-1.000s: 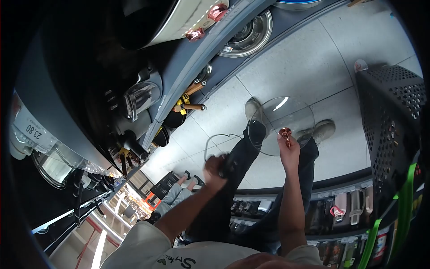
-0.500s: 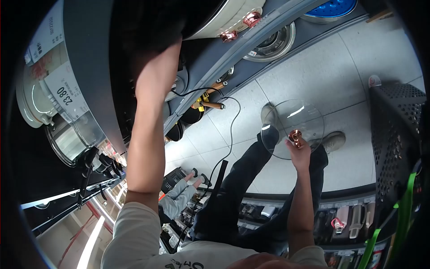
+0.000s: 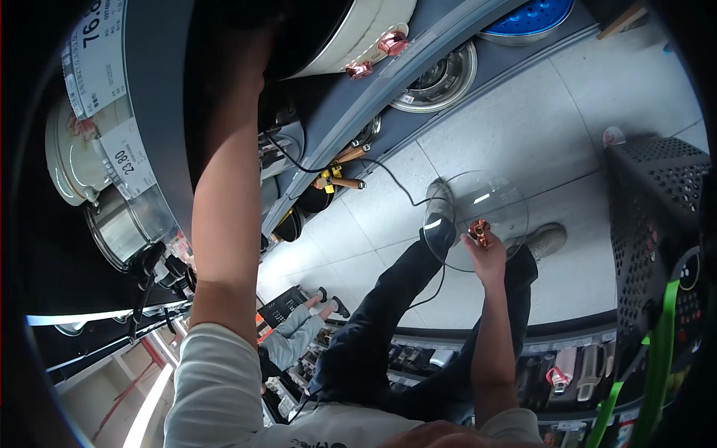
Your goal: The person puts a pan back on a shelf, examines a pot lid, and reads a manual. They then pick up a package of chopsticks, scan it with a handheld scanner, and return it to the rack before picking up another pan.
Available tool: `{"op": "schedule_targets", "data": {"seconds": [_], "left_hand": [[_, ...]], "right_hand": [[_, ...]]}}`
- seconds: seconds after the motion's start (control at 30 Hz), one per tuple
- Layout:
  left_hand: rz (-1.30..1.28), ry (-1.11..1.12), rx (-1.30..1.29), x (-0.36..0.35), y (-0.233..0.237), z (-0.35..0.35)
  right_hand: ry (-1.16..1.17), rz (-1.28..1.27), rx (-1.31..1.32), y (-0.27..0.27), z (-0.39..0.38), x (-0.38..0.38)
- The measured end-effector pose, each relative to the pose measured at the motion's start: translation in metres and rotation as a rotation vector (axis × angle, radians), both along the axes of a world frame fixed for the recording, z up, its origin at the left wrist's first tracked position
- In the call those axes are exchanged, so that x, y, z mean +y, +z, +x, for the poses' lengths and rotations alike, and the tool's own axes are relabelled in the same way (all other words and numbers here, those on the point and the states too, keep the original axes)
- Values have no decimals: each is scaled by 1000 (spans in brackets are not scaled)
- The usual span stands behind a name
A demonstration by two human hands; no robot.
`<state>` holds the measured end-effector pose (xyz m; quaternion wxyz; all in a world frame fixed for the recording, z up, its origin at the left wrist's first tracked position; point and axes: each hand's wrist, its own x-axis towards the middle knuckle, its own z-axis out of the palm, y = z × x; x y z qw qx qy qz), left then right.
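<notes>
My right hand (image 3: 490, 256) grips the copper-coloured knob (image 3: 479, 230) of a round, clear glass lid (image 3: 489, 196), held out over the floor above my shoes. My left arm reaches up into a dark shelf, and my left hand (image 3: 250, 56) is lost in shadow there; its fingers do not show. Close beside it on the shelf stands a cream pot (image 3: 357, 43) with a dark inside and copper-coloured fittings on its side. Whether my left hand touches this pot cannot be made out.
At left, a shelf holds a pale lidded pot (image 3: 71, 160) and a steel pot (image 3: 119, 228) by price labels. Lower shelving carries a steel pan (image 3: 448, 78) and a blue item (image 3: 530, 19). A black basket (image 3: 650, 201) stands right. Another person's legs (image 3: 291, 336) show behind, with a dark cable nearby.
My left forearm has shifted left, and the hand is deeper in shadow. The lid, still in my right hand, sits slightly further left in view. The whole view has shifted a little.
</notes>
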<state>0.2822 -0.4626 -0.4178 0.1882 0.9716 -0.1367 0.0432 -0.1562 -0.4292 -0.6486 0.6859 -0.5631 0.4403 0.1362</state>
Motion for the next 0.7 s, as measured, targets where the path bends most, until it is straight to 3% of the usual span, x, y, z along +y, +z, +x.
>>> {"op": "schedule_targets", "data": {"seconds": [0.03,0.17,0.27,0.33,0.43,0.7], "left_hand": [[156,30,-84,-5,0,-5],[161,-85,-280,17,-15,11],[69,-207,-55,43,-17,20],[-26,60,285,47,-5,4],[-208,76,429,42,9,-7],[-246,109,575,38,10,-36]], "right_hand": [[-12,4,-6,-1,-1,-1],[21,4,33,3,2,-6],[-80,-2,-23,-1,-1,-4],[-35,-4,-4,-3,-2,-5],[-47,-26,-22,-1,2,-6],[21,-20,-1,3,5,-12]]}}
